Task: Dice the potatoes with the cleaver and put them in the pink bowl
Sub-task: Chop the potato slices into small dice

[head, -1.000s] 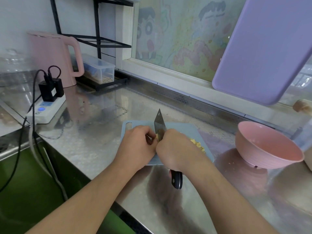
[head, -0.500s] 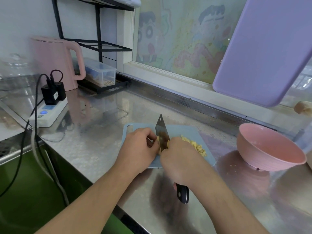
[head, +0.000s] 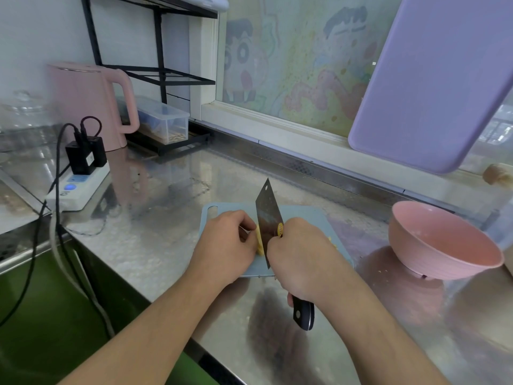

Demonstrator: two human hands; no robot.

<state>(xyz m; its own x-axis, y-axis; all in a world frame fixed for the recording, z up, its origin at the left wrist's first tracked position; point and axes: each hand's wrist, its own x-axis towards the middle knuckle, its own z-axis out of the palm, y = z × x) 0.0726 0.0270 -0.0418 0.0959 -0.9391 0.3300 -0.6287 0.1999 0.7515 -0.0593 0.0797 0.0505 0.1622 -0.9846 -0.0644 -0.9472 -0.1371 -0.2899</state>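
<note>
A home kitchen: a stainless steel counter (head: pixel 166 218) holds a pink electric kettle (head: pixel 88 101) and power strip (head: pixel 77 187) at far left, a blue cutting board (head: pixel 305 215) in the middle, and a cartoon-papered window (head: pixel 299 65) behind.

Table (head: pixel 172 218): polished metal, glossy, reflective. Cleaver (head: pixel 268 223): dull dark steel blade, glossy black handle. Cutting board (head: pixel 230 211): matt blue, probably plastic. Pink bowl (head: pixel 444 245): smooth, satin finish.

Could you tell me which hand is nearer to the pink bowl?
Right. The right hand grips the cleaver on the board, on the side toward the bowl; the left hand holds potato beyond the blade.
</note>
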